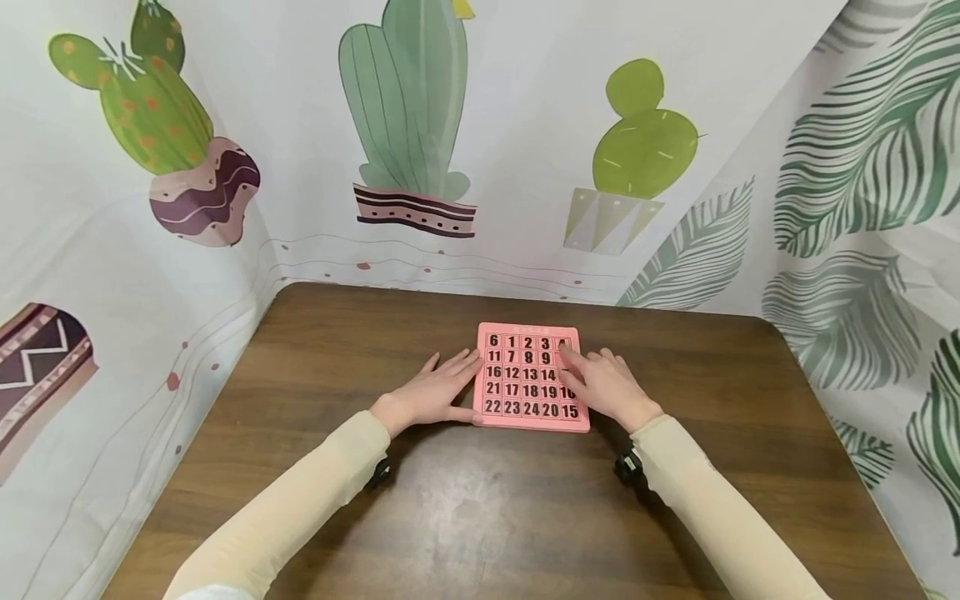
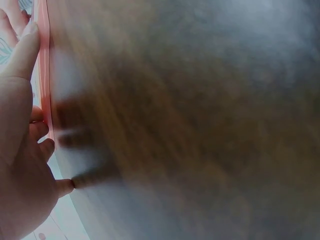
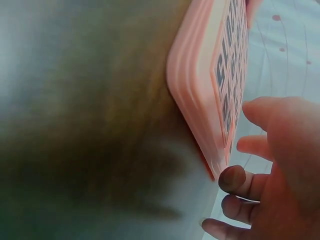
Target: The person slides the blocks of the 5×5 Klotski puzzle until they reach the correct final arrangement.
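Note:
A pink number slide puzzle with black-numbered tiles lies flat on the table. At its left side, my left hand is spread with fingers straight; the fingertips touch the frame's left edge and the thumb is at the lower left corner. My right hand reaches over the puzzle's right side, index finger and thumb extended onto the right-hand column. These fingers hide some of the tiles there. In the right wrist view, the puzzle's thick pink side shows, with the other right fingers loosely bent beside it.
The brown wooden table has rounded far corners. Behind it hangs a white cloth printed with cacti and leaves. Each forearm has a cream sleeve, with a dark wrist device under the right cuff.

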`<act>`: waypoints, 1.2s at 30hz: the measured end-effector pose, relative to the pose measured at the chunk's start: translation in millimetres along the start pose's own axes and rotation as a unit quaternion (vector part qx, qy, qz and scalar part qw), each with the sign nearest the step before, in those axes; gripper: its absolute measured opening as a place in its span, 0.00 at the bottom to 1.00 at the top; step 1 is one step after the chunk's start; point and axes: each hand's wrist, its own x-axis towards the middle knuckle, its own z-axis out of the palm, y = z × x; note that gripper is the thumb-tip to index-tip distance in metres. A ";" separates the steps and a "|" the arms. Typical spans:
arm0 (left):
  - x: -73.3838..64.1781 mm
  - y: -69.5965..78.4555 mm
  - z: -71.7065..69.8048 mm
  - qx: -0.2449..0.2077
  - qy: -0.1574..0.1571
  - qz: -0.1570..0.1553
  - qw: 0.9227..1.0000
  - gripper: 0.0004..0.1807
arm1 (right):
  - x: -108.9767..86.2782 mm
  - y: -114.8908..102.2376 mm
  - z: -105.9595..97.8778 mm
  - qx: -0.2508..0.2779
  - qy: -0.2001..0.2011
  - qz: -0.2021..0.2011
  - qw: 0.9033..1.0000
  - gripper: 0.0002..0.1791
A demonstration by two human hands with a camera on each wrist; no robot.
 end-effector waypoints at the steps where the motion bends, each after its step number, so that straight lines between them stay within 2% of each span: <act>1: 0.1 -0.1 0.4 -0.002 0.000 0.000 1.000 0.57 | -3.6 -0.2 -0.3 -0.001 0.001 -0.005 1.000 0.29; 9: 0.0 -2.0 4.5 0.000 0.008 -0.001 1.000 0.57 | -35.2 -2.7 -0.5 -0.005 0.017 -0.040 0.999 0.27; 15: -0.9 -1.4 3.5 -0.004 0.001 -0.003 1.000 0.58 | -48.4 -4.7 0.8 -0.010 0.019 -0.048 0.999 0.26; 22: -0.1 -1.2 2.8 0.001 0.009 0.000 1.000 0.57 | -49.0 -3.5 1.6 -0.008 0.008 -0.039 0.999 0.27; 30: -1.2 -0.1 0.5 0.000 0.002 -0.002 1.000 0.57 | -41.9 -0.8 2.7 -0.014 0.023 -0.052 0.998 0.26; 36: -1.3 0.6 0.7 0.000 0.002 -0.002 1.000 0.57 | -37.1 0.1 0.9 -0.012 0.018 -0.042 0.999 0.26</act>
